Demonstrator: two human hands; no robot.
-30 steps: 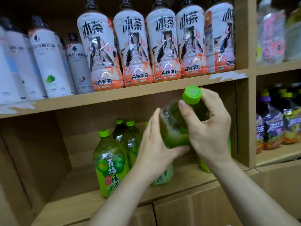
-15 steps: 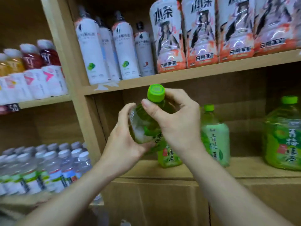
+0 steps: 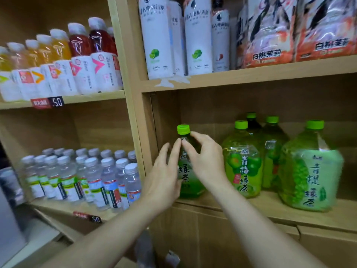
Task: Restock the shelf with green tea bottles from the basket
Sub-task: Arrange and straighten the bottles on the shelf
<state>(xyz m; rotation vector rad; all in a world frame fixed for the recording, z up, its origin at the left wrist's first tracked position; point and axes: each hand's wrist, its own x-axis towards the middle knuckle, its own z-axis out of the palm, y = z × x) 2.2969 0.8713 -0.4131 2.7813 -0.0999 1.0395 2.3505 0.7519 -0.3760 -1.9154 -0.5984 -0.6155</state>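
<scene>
A: Where's the green tea bottle (image 3: 188, 182)?
B: Upright on the lower shelf (image 3: 270, 208), at the left end of the middle bay, just beside the bay's left wall (image 3: 166, 117). Its base is on the board near the front edge.
A: Hands?
B: Both are on it. Right hand (image 3: 204, 161) pinches the neck just under the green cap (image 3: 183, 129), thumb on the near side, index finger round the far side. Left hand (image 3: 164, 176) lies flat against the bottle's left side, fingers straight and close together, tips up by the right thumb.
A: Neighbours?
B: Other green bottles (image 3: 242, 161) are to the right in the same bay, four visible, all upright and capped. The closest is near the held one; can't tell if they touch, the right hand covers the gap.
A: Rest of the unit?
B: Tall white bottles (image 3: 158, 35) and peach-labelled bottles (image 3: 270, 31) are on the board above. The left bay has small water bottles (image 3: 87, 176) low down and red and orange drinks (image 3: 58, 60) above, with a price tag (image 3: 47, 102) on that board's edge.
</scene>
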